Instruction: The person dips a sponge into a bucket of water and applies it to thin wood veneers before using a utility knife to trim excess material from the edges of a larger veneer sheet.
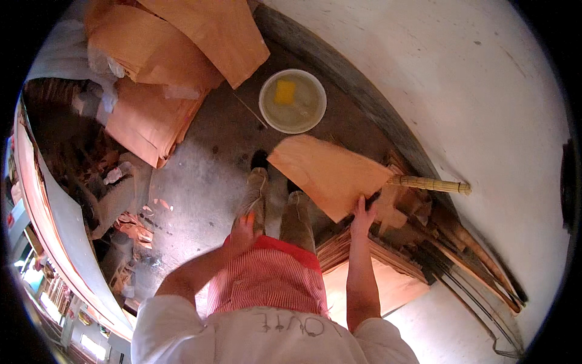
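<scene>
Stacks of tan sheets crowd the far left, and I count at least three overlapping piles (159, 79) there, fanned across one another on the grey concrete floor (200, 176), with dark clutter and scraps beside them further left, too jumbled to sort out. Moving across, the left hand (241, 232) hangs low by the person's knee, something small and orange at the fingertips; whether it pinches that bit or merely touches it, I cannot tell. Two legs stand planted at centre, a red striped garment (267, 276) below them. Up ahead sits one round white bowl (293, 101) of pale liquid, with one yellow block floating in it, well apart from both hands; a thin stick lies just to its left. Now the main action: one single tan sheet (327, 173) is lifted flat and tilted above the floor, and the right hand (362, 217) clasps its near edge, fingers spread up over the top face and the thumb hidden underneath. That sheet covers part of the floor and the near end of a pale bamboo-like stick (431, 184), one of them, poking out to the right. Beneath the hand lies another low stack (364, 252) of sheets, against the base of the white wall (461, 91).
</scene>
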Demonstrator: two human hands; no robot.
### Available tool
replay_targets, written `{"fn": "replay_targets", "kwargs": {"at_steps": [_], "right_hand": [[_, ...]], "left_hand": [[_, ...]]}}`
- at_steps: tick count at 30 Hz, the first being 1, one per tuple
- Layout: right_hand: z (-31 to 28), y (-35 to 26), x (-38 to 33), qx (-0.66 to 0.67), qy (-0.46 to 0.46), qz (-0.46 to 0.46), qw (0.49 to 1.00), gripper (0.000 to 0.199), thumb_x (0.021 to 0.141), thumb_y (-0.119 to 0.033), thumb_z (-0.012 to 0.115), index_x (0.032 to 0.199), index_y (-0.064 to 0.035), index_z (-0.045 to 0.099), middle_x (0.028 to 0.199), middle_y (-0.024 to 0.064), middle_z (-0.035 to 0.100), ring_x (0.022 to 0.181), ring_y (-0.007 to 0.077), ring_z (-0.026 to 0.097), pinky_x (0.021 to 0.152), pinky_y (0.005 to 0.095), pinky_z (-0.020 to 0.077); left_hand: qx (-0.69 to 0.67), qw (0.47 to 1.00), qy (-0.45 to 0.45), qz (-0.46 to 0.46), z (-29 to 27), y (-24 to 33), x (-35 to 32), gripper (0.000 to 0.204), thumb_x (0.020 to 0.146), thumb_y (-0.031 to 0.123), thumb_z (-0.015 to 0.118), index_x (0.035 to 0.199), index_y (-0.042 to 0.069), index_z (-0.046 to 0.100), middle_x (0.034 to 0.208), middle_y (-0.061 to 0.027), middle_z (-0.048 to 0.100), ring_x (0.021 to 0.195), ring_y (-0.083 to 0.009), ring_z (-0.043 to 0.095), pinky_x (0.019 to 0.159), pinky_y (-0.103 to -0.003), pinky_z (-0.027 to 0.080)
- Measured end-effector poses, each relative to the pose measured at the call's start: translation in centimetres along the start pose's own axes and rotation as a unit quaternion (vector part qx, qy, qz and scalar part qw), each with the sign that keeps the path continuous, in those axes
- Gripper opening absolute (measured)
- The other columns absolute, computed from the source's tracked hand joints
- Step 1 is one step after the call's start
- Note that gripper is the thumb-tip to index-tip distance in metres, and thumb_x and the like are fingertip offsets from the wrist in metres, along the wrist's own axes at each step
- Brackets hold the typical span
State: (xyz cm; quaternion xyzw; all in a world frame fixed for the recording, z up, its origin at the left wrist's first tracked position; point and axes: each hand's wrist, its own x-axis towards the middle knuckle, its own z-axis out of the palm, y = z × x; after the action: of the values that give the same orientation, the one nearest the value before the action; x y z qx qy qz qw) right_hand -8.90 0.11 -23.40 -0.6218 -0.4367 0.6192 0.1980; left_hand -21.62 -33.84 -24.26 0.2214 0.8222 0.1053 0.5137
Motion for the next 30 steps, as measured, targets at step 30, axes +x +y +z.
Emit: {"fn": "replay_targets", "kwargs": {"at_steps": [30], "right_hand": [[14.6, 11.6, 13.8, -0.43, 0.029, -0.013, 0.902, 0.045, 0.082, -0.032, 0.053, 0.111, 0.0025, 0.049, 0.102, 0.0185, 0.057, 0.09, 0.0312, 0.055, 0.074, 0.0391, 0.0425]], "left_hand": [[-0.008, 0.988, 0.157, 0.004, 2.5, -2.2, -3.6, 0.043, 0.066, 0.025, 0.061, 0.103, 0.006, 0.053, 0.121, -0.0168, 0.039, 0.11, -0.0344, 0.038, 0.091, -0.047, 0.032]]}}
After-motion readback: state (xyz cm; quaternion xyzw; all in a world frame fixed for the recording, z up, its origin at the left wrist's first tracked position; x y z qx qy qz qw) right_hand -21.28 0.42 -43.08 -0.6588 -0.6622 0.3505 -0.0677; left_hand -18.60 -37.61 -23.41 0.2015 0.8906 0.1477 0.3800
